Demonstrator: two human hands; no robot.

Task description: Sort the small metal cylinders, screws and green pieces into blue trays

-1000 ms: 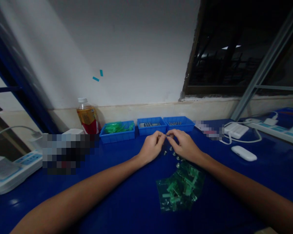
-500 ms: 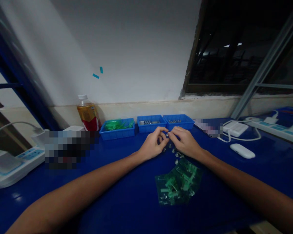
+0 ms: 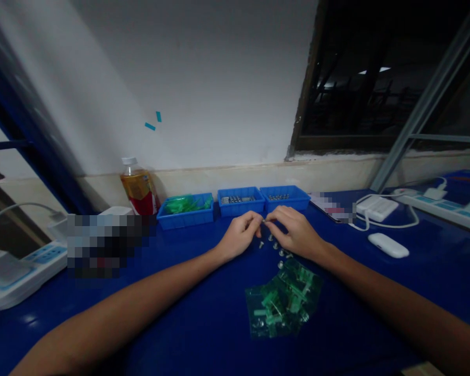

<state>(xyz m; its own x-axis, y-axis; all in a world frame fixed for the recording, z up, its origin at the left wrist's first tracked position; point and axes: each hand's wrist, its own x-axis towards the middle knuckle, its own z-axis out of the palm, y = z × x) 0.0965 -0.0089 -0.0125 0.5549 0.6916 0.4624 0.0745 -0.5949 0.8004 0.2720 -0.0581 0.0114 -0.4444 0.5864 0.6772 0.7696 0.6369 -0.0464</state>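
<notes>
My left hand [image 3: 241, 235] and my right hand [image 3: 292, 230] meet fingertip to fingertip over the blue table [image 3: 180, 313], both pinched on a tiny metal part I cannot make out clearly. Several small screws [image 3: 276, 248] lie on the table just below my fingers. A pile of clear bags with green plastic parts [image 3: 284, 303] rests nearer to me, under my right wrist.
Three blue trays stand at the back: one with green parts [image 3: 186, 209], two with metal pieces [image 3: 241, 201] [image 3: 284, 197]. A drink bottle [image 3: 139, 188] stands left of them. A white device [image 3: 387, 244], a charger with cable [image 3: 378, 209] and a power strip [image 3: 442, 206] lie right; a scale [image 3: 11, 269] left.
My hands stayed together in a pinch, shifting only slightly. The view wobbled a little; nothing on the table moved.
</notes>
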